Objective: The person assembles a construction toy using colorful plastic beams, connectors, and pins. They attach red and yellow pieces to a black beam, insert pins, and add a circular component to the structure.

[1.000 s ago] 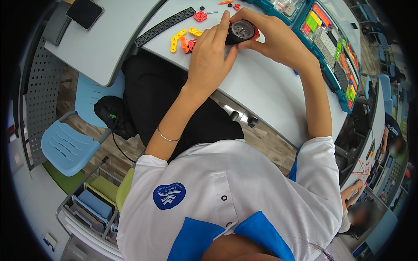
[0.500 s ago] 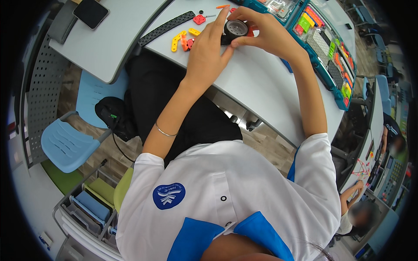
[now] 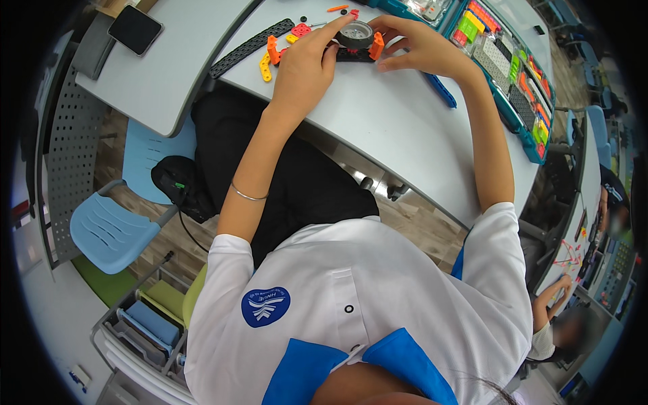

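Handling the wheel (image 3: 356, 32) seems the step now, next needing steady support; right hand (image 3: 425, 48) is spread, left hand (image 3: 302, 71) I cannot tell.

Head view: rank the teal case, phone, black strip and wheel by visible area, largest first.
1. Teal case
2. Phone and black strip: too alike to rank; strip longer, phone broader.
3. Wheel
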Demonstrator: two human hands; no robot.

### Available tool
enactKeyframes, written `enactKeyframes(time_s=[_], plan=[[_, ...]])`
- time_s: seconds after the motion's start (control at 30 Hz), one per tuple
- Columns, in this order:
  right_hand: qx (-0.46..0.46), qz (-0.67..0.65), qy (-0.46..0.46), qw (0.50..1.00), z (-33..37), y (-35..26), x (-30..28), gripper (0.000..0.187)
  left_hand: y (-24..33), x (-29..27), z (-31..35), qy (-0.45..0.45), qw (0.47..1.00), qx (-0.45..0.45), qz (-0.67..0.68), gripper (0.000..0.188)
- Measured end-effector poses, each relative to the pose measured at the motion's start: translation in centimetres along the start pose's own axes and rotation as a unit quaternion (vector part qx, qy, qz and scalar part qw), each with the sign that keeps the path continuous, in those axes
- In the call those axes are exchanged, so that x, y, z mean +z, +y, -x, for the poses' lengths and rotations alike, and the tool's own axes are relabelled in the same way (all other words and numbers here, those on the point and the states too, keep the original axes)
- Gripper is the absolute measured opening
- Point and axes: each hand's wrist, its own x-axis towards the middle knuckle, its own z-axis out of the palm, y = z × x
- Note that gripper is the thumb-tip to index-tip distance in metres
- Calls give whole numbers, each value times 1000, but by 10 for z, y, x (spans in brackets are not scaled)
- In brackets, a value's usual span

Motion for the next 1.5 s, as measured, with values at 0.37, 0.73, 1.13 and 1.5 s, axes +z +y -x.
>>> enactKeyframes(time_s=[0.37, 0.73, 1.13, 1.5], plan=[[24, -4, 9, 1000, -4, 1, 4, 43, 5, -12, -5, -59, 998, 34, -13, 59], [14, 30, 18, 999, -2, -10, 7, 39, 12, -4, -4, -2, 999, -16, 44, 49], [23, 39, 12, 999, 2, -18, 2, 39, 11, -4, -6, -3, 997, -23, 69, 48], [-94, 52, 114, 988, 1, -38, 14, 54, 2, 9, 0, 23, 996, -22, 79, 68]])
